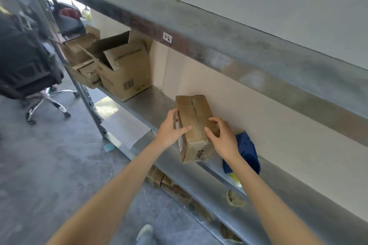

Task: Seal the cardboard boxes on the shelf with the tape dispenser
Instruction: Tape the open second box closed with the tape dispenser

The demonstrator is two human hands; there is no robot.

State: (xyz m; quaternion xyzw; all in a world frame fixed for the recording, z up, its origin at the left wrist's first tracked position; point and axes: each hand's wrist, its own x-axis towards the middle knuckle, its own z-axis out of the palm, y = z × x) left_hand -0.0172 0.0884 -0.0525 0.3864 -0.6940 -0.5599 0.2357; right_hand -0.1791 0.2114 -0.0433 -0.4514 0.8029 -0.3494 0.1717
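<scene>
on the shelf [143,98], box [194,123] lengthwise diagonal

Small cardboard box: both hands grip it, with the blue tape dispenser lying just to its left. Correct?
No. The head view shows the blue tape dispenser to the right of the small cardboard box, by the right hand; the rest holds.

Person, worn items and visible parts:
- left hand [171,131], bare
- right hand [223,137], bare
- left forearm [119,185] and right forearm [264,195], uncovered along all that shows
- shoe [145,230], pale, rounded toe
- trouser leg [143,242], blue-grey cloth, small part showing
</scene>
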